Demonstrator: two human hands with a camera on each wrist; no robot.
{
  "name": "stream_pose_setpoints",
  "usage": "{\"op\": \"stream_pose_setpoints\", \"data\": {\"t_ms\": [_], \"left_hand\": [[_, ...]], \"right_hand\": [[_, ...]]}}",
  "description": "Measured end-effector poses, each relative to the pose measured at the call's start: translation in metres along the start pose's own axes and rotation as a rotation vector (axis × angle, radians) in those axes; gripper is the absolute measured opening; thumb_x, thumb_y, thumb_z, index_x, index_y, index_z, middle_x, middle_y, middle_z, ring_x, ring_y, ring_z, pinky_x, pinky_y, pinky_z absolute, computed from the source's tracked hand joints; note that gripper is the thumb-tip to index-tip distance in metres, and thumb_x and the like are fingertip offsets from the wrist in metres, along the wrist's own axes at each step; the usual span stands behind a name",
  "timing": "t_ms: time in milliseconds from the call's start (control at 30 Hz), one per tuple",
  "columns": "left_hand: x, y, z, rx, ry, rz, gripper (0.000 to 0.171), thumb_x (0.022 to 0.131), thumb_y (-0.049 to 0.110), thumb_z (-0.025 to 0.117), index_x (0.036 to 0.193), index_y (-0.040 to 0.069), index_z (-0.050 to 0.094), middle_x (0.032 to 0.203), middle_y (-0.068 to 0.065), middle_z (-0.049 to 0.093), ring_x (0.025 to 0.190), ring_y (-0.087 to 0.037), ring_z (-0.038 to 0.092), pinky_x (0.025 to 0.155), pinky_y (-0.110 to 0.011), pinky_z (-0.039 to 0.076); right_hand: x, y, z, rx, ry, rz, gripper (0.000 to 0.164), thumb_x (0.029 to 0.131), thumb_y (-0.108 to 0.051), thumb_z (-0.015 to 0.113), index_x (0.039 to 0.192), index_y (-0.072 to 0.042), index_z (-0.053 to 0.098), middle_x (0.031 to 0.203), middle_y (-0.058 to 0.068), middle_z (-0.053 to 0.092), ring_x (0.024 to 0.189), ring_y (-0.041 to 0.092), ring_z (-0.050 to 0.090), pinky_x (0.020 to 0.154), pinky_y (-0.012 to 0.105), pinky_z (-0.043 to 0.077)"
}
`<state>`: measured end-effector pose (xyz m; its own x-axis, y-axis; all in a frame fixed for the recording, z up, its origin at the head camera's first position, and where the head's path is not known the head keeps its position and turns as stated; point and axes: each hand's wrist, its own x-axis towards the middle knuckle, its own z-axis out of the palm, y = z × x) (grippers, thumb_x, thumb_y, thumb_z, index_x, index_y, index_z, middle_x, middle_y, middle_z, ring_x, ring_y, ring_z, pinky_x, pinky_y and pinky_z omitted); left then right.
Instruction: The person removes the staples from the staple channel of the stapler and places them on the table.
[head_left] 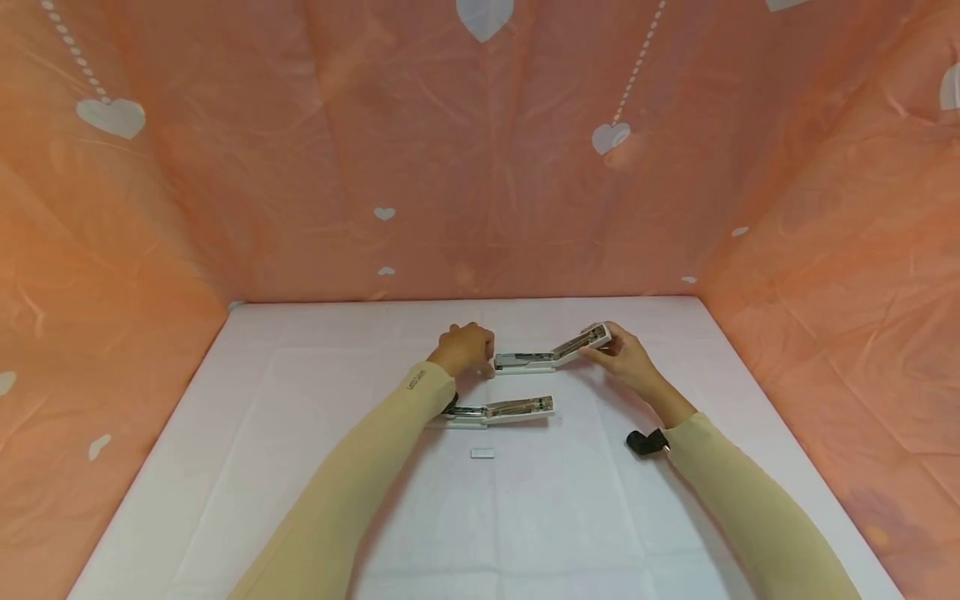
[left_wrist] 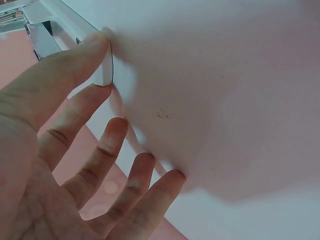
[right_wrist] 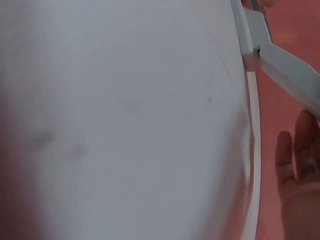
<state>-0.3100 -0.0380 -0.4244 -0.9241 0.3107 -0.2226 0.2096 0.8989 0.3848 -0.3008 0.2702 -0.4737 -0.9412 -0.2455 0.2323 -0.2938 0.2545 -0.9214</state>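
The back stapler [head_left: 525, 360] sits on the table [head_left: 562, 517]. The left hand [head_left: 462, 350] touches its left end, and the right hand [head_left: 628, 360] touches its right end. The front stapler [head_left: 519, 407] lies before the back stapler, a bit left. A block [head_left: 482, 453] lies before the back stapler too, farther from it. Behind the back stapler is a cloth wall [head_left: 480, 192], with side walls [head_left: 847, 292] off to its left and right.
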Motion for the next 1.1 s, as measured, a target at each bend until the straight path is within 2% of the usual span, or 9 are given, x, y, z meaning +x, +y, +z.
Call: {"op": "stream_pose_setpoints", "data": {"t_ms": [133, 200, 367, 567, 700, 800, 867, 1000, 1100], "left_hand": [[0.001, -0.001, 0.000, 0.003, -0.004, 0.003, 0.029, 0.075, 0.022, 0.089, 0.083, 0.014, 0.063, 0.096, 0.000, 0.061, 0.097, -0.028, 0.047, 0.088, -0.043, 0.039], [0.001, -0.002, 0.001, 0.005, -0.005, 0.001, 0.029, 0.076, 0.023, 0.089, 0.083, 0.014, 0.063, 0.098, 0.000, 0.060, 0.098, -0.029, 0.047, 0.088, -0.043, 0.039], [0.001, -0.004, 0.001, 0.009, -0.006, -0.002, 0.028, 0.075, 0.023, 0.089, 0.084, 0.015, 0.064, 0.102, -0.001, 0.059, 0.098, -0.029, 0.047, 0.089, -0.043, 0.039], [0.001, -0.002, 0.001, 0.000, -0.002, 0.002, 0.028, 0.076, 0.022, 0.089, 0.083, 0.014, 0.063, 0.098, 0.000, 0.060, 0.097, -0.028, 0.047, 0.088, -0.042, 0.039], [0.001, 0.000, 0.002, 0.001, -0.003, 0.009, 0.029, 0.076, 0.021, 0.089, 0.082, 0.014, 0.062, 0.097, -0.001, 0.059, 0.097, -0.028, 0.047, 0.086, -0.041, 0.039], [0.000, 0.001, 0.002, 0.009, 0.000, 0.011, 0.029, 0.075, 0.021, 0.089, 0.081, 0.014, 0.062, 0.099, -0.001, 0.059, 0.097, -0.029, 0.047, 0.085, -0.041, 0.039], [0.000, 0.001, 0.002, 0.013, 0.001, 0.009, 0.029, 0.076, 0.022, 0.089, 0.082, 0.014, 0.062, 0.100, -0.001, 0.059, 0.097, -0.029, 0.047, 0.086, -0.041, 0.039], [-0.001, 0.001, 0.001, 0.009, -0.002, 0.006, 0.029, 0.076, 0.021, 0.089, 0.082, 0.014, 0.061, 0.100, -0.001, 0.059, 0.098, -0.029, 0.046, 0.086, -0.041, 0.039], [-0.002, 0.001, 0.000, 0.002, -0.003, 0.007, 0.029, 0.076, 0.021, 0.089, 0.081, 0.013, 0.061, 0.098, -0.001, 0.059, 0.097, -0.029, 0.047, 0.086, -0.041, 0.039]], "right_hand": [[-0.003, 0.003, -0.003, 0.059, -0.013, 0.010, 0.047, 0.087, 0.006, 0.073, 0.124, 0.009, 0.043, 0.094, 0.006, 0.067, 0.079, 0.009, 0.062, 0.066, 0.021, 0.048], [-0.004, 0.004, -0.005, 0.042, -0.025, 0.028, 0.047, 0.087, 0.005, 0.073, 0.124, 0.009, 0.043, 0.095, 0.012, 0.067, 0.078, 0.009, 0.063, 0.065, 0.021, 0.048], [-0.006, 0.003, -0.009, -0.109, -0.033, 0.085, 0.044, 0.088, -0.005, 0.077, 0.121, 0.005, 0.049, 0.101, 0.020, 0.065, 0.079, 0.007, 0.062, 0.066, 0.020, 0.048], [-0.006, -0.005, -0.012, -0.278, -0.031, 0.129, 0.045, 0.087, -0.017, 0.080, 0.121, -0.001, 0.054, 0.109, 0.018, 0.063, 0.087, 0.018, 0.062, 0.069, 0.025, 0.049], [-0.005, -0.017, -0.009, -0.371, 0.017, 0.066, 0.047, 0.088, -0.024, 0.078, 0.123, -0.001, 0.056, 0.119, 0.019, 0.060, 0.099, 0.030, 0.057, 0.080, 0.037, 0.047], [-0.001, -0.025, -0.003, -0.434, 0.115, -0.031, 0.041, 0.091, -0.025, 0.076, 0.120, -0.001, 0.059, 0.120, 0.018, 0.060, 0.107, 0.036, 0.053, 0.086, 0.045, 0.043], [0.002, -0.031, 0.004, -0.437, 0.184, -0.093, 0.033, 0.091, -0.021, 0.074, 0.116, -0.001, 0.062, 0.116, 0.017, 0.060, 0.107, 0.037, 0.053, 0.088, 0.048, 0.043], [0.007, -0.040, 0.021, -0.399, 0.242, -0.153, 0.020, 0.090, -0.011, 0.074, 0.108, -0.003, 0.066, 0.108, 0.015, 0.062, 0.097, 0.033, 0.056, 0.082, 0.045, 0.048], [0.010, -0.044, 0.034, -0.390, 0.193, -0.143, 0.018, 0.090, -0.011, 0.074, 0.106, -0.005, 0.068, 0.104, 0.012, 0.062, 0.089, 0.026, 0.058, 0.077, 0.036, 0.050]]}}
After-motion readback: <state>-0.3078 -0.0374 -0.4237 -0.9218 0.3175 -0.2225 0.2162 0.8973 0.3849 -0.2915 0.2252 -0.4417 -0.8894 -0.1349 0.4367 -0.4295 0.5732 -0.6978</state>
